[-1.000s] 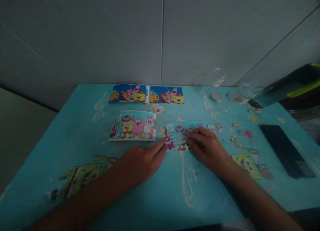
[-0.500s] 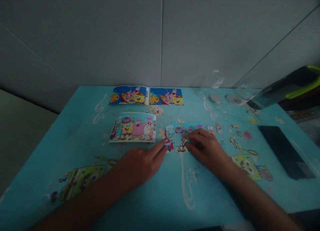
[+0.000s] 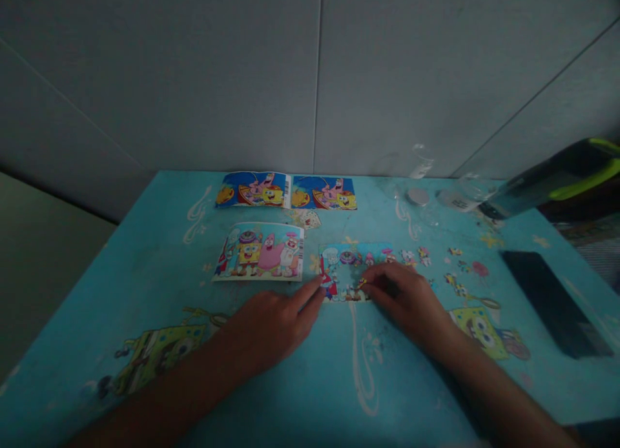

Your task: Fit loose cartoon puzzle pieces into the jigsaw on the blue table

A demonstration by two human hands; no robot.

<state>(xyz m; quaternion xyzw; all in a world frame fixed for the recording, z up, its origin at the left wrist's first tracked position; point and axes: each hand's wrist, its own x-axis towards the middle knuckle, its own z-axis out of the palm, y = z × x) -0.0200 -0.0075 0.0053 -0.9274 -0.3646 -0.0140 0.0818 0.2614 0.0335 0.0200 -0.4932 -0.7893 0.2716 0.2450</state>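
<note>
A partly assembled cartoon jigsaw puzzle (image 3: 346,257) lies on the table, with a gap around its middle. My left hand (image 3: 276,322) rests at its left side, fingers stretched out and the fingertips touching the red part near the lower left edge. Over the puzzle's lower right, my right hand (image 3: 407,299) pinches a small yellowish puzzle piece (image 3: 362,283) between thumb and fingers. That hand hides part of the puzzle's right side. Several loose puzzle pieces (image 3: 424,256) are scattered to the right. Left of the puzzle is a picture card (image 3: 266,254) with similar cartoon figures.
Two blue cartoon pictures (image 3: 323,193) lie near the wall. Clear plastic containers (image 3: 465,193) and a round grey lid (image 3: 417,197) stand at the back right, beside a dark bottle (image 3: 547,177) with a green strap. A dark flat phone-like slab (image 3: 555,303) lies at the right.
My right hand has shifted slightly within the puzzle, and the piece in its fingertips now looks tilted. My left hand stays at the left edge. The whole view has moved a little.
</note>
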